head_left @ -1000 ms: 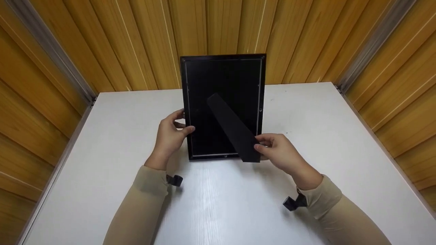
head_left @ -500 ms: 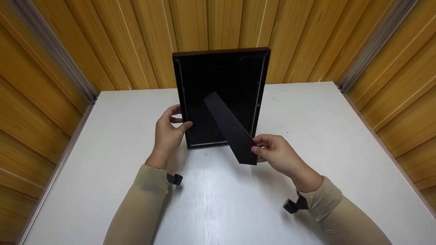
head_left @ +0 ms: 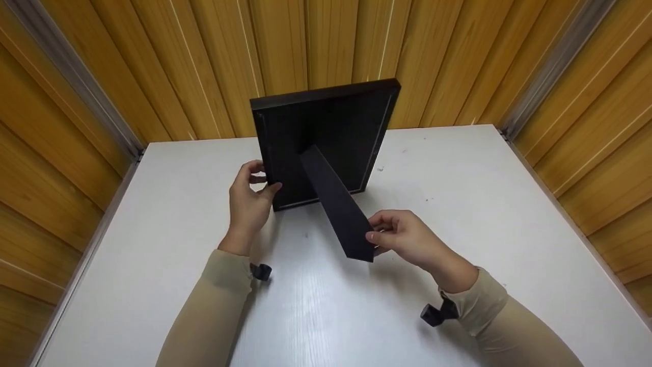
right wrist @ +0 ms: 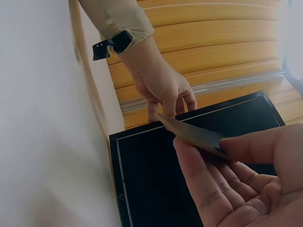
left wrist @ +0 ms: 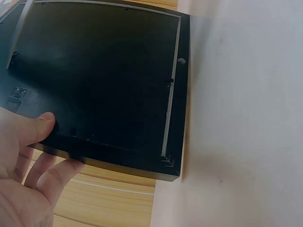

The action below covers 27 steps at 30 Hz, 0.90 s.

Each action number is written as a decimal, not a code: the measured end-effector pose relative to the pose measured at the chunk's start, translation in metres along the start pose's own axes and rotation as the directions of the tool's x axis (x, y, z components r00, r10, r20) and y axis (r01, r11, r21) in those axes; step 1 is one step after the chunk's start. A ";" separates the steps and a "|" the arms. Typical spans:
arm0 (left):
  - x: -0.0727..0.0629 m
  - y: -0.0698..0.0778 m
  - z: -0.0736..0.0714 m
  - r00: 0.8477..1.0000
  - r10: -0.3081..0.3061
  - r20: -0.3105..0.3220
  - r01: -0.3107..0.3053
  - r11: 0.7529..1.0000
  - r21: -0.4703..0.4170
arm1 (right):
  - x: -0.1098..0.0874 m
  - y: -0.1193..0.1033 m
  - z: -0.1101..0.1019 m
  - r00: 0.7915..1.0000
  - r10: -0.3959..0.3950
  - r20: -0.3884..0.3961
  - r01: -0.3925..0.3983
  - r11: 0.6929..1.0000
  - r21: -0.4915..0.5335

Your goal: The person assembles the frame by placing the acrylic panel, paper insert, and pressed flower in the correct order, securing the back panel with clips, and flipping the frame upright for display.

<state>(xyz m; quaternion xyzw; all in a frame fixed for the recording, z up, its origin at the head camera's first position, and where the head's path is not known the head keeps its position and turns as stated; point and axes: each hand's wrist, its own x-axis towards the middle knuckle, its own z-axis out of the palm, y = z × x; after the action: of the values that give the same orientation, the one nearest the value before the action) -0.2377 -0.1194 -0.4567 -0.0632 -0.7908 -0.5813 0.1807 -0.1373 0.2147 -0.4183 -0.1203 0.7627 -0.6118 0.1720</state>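
Observation:
A black picture frame (head_left: 346, 137) stands upright near the middle of the table, its back toward me and turned at an angle. My left hand (head_left: 249, 201) grips its left edge, thumb on the back and fingers round the far side. From the frame's back a black stand leg (head_left: 336, 204) slants out toward me. My right hand (head_left: 402, 237) pinches the lower right edge of that leg. In the right wrist view the stand leg (right wrist: 194, 135) sits between thumb and fingers. The left wrist view shows the frame's back (left wrist: 104, 71) with a pale line round its border.
The white table (head_left: 458, 193) spreads around the frame on all sides. Yellow wood-grain panels (head_left: 331, 41) wall it at the back and both sides, with grey metal posts (head_left: 560, 66) in the corners. Small black cameras (head_left: 433, 315) sit at the wrists.
The frame's lower edge has moved away from me and its right side has swung back. The stand leg's free end, in my right hand, has come nearer and slightly left, standing further out from the back.

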 end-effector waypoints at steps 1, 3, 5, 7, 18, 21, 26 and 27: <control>0.000 -0.001 0.001 1.000 0.010 -0.007 -0.010 1.000 0.002 | 0.001 0.001 0.001 1.000 -0.001 0.010 0.001 1.000 0.006; 0.000 -0.003 0.002 1.000 0.025 -0.019 -0.025 1.000 0.006 | 0.001 0.001 0.002 1.000 -0.005 0.027 0.005 1.000 0.007; -0.001 -0.005 0.004 0.999 0.027 -0.027 -0.027 1.000 0.004 | 0.002 0.003 0.003 0.999 -0.003 0.036 0.004 1.000 -0.005; -0.003 -0.008 0.005 0.999 0.019 -0.034 -0.019 1.000 0.000 | 0.001 0.005 0.004 0.999 0.004 0.046 -0.003 1.000 -0.025; -0.002 -0.017 0.008 0.997 0.072 -0.039 -0.073 0.997 -0.024 | 0.005 0.020 0.007 0.997 0.038 0.065 -0.020 0.968 -0.250; -0.001 -0.020 0.008 0.994 0.104 -0.025 -0.104 0.995 0.005 | 0.007 0.023 0.009 0.998 0.027 0.057 -0.007 0.948 -0.319; -0.002 -0.023 0.007 0.992 0.123 0.002 -0.123 0.991 0.054 | 0.008 0.028 0.010 0.997 -0.023 0.069 0.052 0.894 -0.444; -0.002 -0.023 0.007 0.992 0.125 0.011 -0.125 0.990 0.059 | 0.008 0.029 0.010 0.997 -0.029 0.074 0.060 0.882 -0.468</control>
<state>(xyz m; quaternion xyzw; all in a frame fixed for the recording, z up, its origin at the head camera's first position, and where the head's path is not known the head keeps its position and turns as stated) -0.2445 -0.1199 -0.4800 -0.1092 -0.8030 -0.5447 0.2158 -0.1395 0.2093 -0.4497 -0.1957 0.8792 -0.4084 0.1482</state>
